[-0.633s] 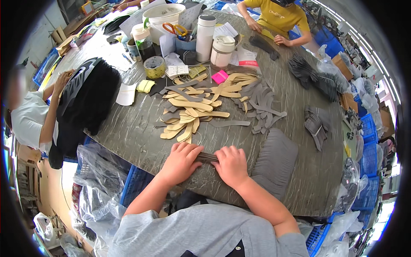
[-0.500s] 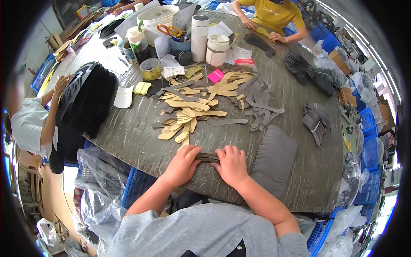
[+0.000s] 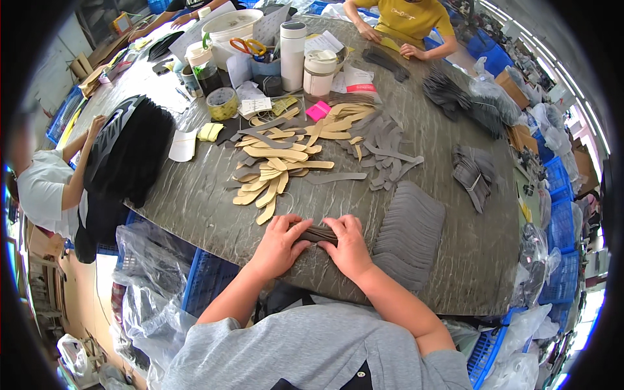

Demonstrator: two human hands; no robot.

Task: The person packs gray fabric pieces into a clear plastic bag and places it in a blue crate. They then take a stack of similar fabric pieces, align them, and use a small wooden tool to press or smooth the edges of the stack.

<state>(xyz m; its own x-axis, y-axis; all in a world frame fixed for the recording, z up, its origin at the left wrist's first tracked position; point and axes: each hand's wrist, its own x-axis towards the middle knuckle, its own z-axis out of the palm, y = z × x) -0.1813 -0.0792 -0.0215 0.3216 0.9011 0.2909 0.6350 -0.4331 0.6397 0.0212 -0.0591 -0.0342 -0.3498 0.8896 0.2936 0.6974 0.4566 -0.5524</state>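
Observation:
A small stack of dark grey curved strips (image 3: pixel 318 234) is pinched by its two ends, low over the near part of the table. My left hand (image 3: pixel 279 248) grips one end and my right hand (image 3: pixel 349 248) the other, thumbs along the near side. Just right of my right hand lies a long overlapping row of grey strips (image 3: pixel 411 235). Beyond my hands is a loose heap of tan curved strips (image 3: pixel 286 153) with backs up, some grey. Grey strips (image 3: pixel 388 148) are heaped to its right. My fingers partly cover the stack's ends.
Tied grey bundles (image 3: pixel 473 179) lie at the right. A white bucket (image 3: pixel 231 36), white bottle (image 3: pixel 292 55), jar (image 3: pixel 319 73) and tape roll (image 3: pixel 222 104) stand farther back. A co-worker in yellow (image 3: pixel 406 26) sits across; another person (image 3: pixel 52 188) handles a black stack (image 3: pixel 130 149) at left.
My hands have turned a little on the stack, thumbs now showing along its near side, its strips more visibly layered. The whole view has shifted slightly.

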